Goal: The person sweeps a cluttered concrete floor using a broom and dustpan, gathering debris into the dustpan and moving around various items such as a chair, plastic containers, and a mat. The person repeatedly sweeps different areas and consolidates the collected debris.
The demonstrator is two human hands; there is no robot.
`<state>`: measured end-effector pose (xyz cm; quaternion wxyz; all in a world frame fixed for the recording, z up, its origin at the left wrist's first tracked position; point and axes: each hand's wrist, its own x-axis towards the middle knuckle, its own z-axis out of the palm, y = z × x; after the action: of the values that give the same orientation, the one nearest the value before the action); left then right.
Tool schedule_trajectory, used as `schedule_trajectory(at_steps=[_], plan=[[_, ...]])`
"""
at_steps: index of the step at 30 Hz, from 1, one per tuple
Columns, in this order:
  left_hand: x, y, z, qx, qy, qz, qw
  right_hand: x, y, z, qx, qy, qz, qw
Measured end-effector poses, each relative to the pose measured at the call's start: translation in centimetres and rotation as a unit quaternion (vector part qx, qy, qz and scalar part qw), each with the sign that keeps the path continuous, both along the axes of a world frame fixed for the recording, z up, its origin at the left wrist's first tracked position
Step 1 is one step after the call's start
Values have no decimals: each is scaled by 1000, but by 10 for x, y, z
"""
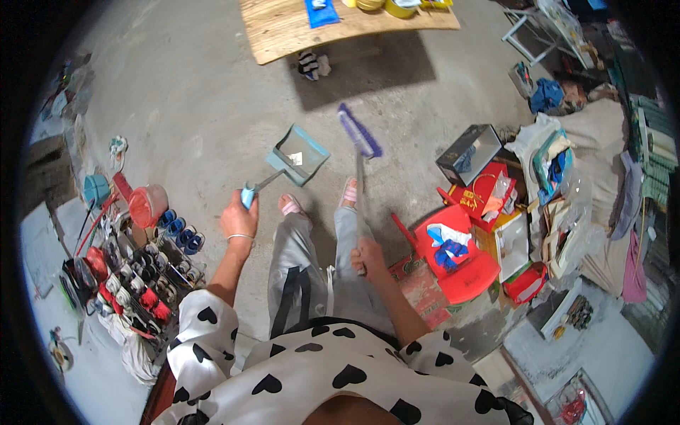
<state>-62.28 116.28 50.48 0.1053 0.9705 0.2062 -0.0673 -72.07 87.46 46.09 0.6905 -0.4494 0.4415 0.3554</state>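
Observation:
My left hand [239, 217] grips the light-blue handle end of a long-handled dustpan [319, 154]. The dustpan's blue-grey pan is on or just above the concrete floor, ahead of my left foot, with a small pale scrap [295, 158] in it. In my right hand [367, 256] is the stick of a broom [359, 175]. Its purple-bristled head [361, 132] lies to the right of the dustpan, apart from it, and looks slightly blurred. Both my feet, in pink sandals [293, 205], stand behind the two tools.
A wooden table [297, 40] stands ahead, with a striped thing [309, 66] beneath it. To the right are a red plastic chair [467, 271] with cloths, an open box [470, 154] and red bags [483, 194]. A loaded shoe rack [143, 281] and red bucket [149, 206] are left.

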Motion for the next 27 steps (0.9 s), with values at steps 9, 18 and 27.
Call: schedule_trajectory(at_steps=[9,18,27], plan=[[-8,34,7,-103,32,16,994,21,35,90,97,80,117,985],[-77,162,19,-102,-85,70,989,70,92,93,-70,43,174,981],[-108,240,32,-93,-58,47,993,154,162,3,-132,-74,257,955]])
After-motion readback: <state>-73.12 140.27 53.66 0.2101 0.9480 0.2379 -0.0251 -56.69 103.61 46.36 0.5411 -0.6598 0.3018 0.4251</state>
